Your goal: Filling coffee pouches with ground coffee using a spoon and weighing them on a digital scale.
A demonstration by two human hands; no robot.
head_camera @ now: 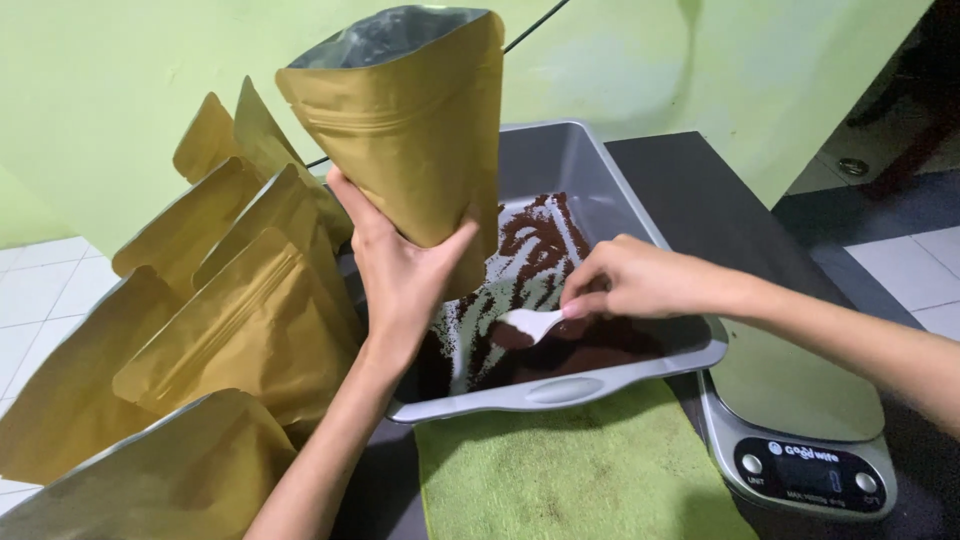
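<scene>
head view: gold pouches [200, 330] nearest us, stacked left. our left hand [400, 270] closed round base of open gold pouch [410, 120], upright, long axis vertical, mouth up, above grey tray [560, 390]. our right hand [640, 280] pinches white scoop [530, 322], bowl pointing left, in dark grounds [580, 350]. step, we judge: scooping; next calls for level lift to mouth. scale [800, 440] right.

One head-worn camera looked steeply down from close above the person's forearms, facing forward over a grey tray [600, 160] toward a green wall [120, 90]; no second view existed.
</scene>
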